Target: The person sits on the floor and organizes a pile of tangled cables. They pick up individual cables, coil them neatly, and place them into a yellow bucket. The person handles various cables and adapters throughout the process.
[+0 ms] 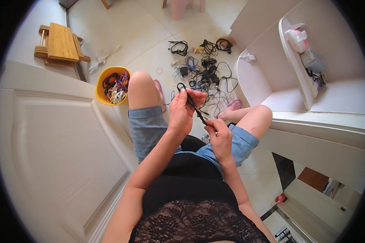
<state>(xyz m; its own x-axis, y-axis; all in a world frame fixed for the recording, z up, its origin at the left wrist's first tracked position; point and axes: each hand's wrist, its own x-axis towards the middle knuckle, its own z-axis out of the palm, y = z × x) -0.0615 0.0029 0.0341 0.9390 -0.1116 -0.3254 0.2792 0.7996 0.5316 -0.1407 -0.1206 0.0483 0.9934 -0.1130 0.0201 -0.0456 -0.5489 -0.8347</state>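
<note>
Between my two hands a bundled black cable [192, 101] runs slantwise, with a loop at its upper end. My left hand [184, 111] holds the upper part between thumb and fingers, palm partly turned up. Fingertips of my right hand [220, 135] pinch the lower end. Beyond my hands, a tangle of black cables and adapters [208, 71] lies on the tiled floor, with a blue cable [191, 63] among them. A yellow bin [99, 88] beside my left knee holds black, white and coloured cables.
A folding wooden stool [62, 42] stands at the upper left. Right of the cables is a white shelf unit [295, 63] with items on it. A white panelled door [64, 152] is at the left. A rubber band [159, 71] lies on the floor; pink stool legs [178, 10] show at the top.
</note>
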